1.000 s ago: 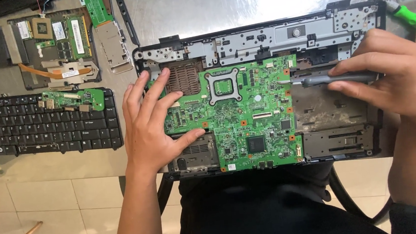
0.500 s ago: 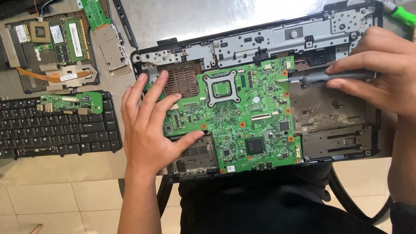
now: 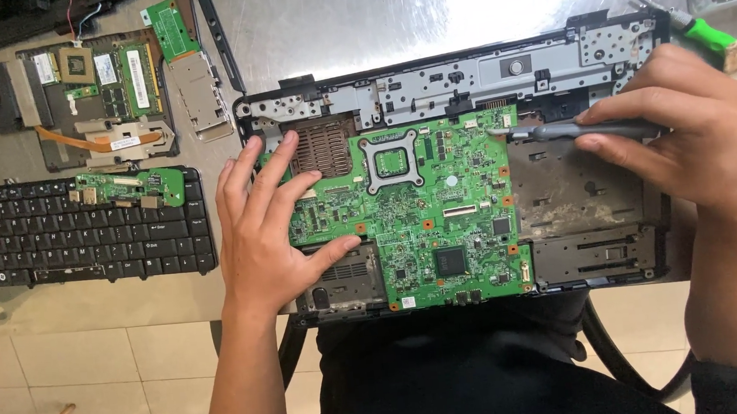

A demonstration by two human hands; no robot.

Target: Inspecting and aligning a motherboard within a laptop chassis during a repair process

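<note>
Pale floor tiles and a dark-clothed lap sit nearest; beyond them I see the scuffed grey metal tabletop (image 3: 328, 26). At its near edge lies the black plastic laptop base shell (image 3: 604, 254), with the large green motherboard (image 3: 422, 220) seated in its left and middle part.

My left hand (image 3: 261, 237) lies flat on the board's left edge, fingers spread and gripping nothing, thumb against the lower left corner. My right hand (image 3: 687, 134) pinches a slim grey screwdriver (image 3: 586, 129) with curled fingers; its tip sits at the board's upper right corner.

Left of the shell rests a black laptop keyboard (image 3: 74, 248) carrying a small green circuit board (image 3: 130, 188). Further back: a copper-piped heatsink assembly with a fan (image 3: 71, 108), and a green-handled tool (image 3: 696, 28) at far right.

Risks, as I judge them: the driver tip slipping sideways could gouge traces; uneven left-hand pressure could flex the board against its mounts.
</note>
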